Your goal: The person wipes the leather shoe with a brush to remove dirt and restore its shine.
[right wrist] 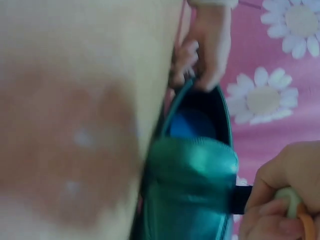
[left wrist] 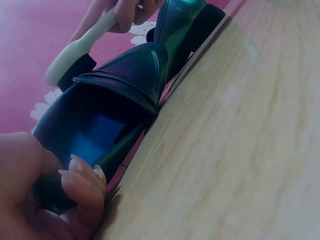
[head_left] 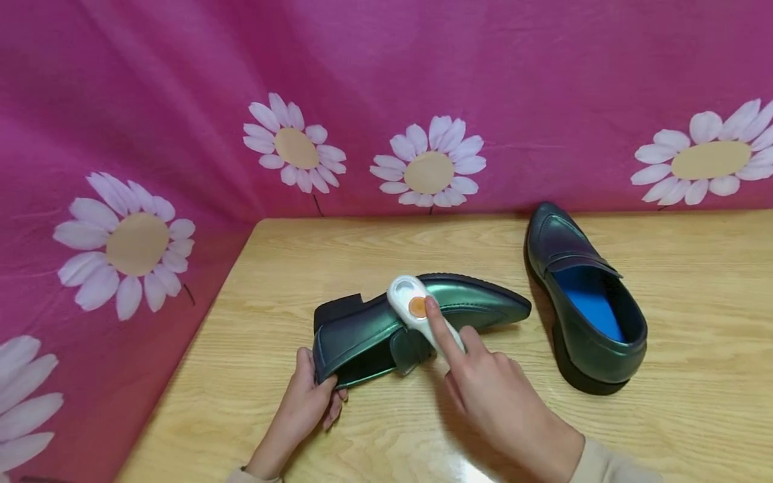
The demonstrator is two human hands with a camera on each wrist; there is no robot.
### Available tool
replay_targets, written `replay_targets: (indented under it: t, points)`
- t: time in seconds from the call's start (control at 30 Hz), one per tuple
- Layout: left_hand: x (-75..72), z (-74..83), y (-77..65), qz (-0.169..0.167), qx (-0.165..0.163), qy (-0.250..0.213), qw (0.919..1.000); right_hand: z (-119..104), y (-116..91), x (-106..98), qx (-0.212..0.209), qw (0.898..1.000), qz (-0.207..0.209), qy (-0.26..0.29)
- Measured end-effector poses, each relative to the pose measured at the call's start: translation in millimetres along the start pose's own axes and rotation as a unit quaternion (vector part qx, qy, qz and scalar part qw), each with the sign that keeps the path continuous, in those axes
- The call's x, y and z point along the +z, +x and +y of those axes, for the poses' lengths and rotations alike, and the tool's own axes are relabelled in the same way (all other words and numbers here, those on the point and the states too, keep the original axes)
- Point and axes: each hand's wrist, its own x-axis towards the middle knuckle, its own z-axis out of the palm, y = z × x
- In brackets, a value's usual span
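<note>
A dark green, shiny loafer (head_left: 359, 332) lies tipped onto its side on the table, its toe pointing right. My left hand (head_left: 308, 402) grips it at the heel, with the thumb and fingers on either side of the opening's back rim. In my right hand (head_left: 504, 396) is a white shoe brush (head_left: 436, 329) with an orange button, the index finger stretched along the handle to that button. The brush head lies against the side of the loafer near the middle; its dark bristles (left wrist: 77, 71) show in the left wrist view. A blue insole (left wrist: 95, 137) is visible inside the shoe.
The matching loafer (head_left: 594, 355) stands upright on its sole at the right, toe toward the back. Behind the wooden table (head_left: 694, 302) hangs a pink cloth (head_left: 543, 67) with white daisies, which also runs along the left side.
</note>
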Motion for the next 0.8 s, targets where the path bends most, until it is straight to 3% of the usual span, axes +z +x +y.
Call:
replay_targets:
  t: [0.2, 0.33, 0.5, 0.67, 0.8]
  points:
    - [1.4, -0.2, 0.7, -0.005, 0.001, -0.009, 0.9999, 6.1, 9.2, -5.0, 0.005, 0.998, 0.056, -0.025]
    - [2.1, 0.2, 1.8, -0.007, 0.003, -0.011, 0.9999, -7.5, 8.7, 1.0, -0.031, 0.997, 0.057, -0.039]
    - [3.1, -0.7, 4.1, -0.018, 0.015, -0.017, 0.9996, -19.8, 4.6, 5.9, -0.067, 0.997, 0.029, -0.034]
    - [1.7, -2.3, 3.4, -0.010, 0.016, -0.011, 0.9997, -15.6, 11.5, -7.1, -0.021, 1.000, -0.009, 0.001]
    - [-0.4, -2.3, 2.4, -0.008, 0.019, -0.008, 0.9998, -11.4, 16.3, -16.1, 0.016, 1.000, -0.002, -0.011]
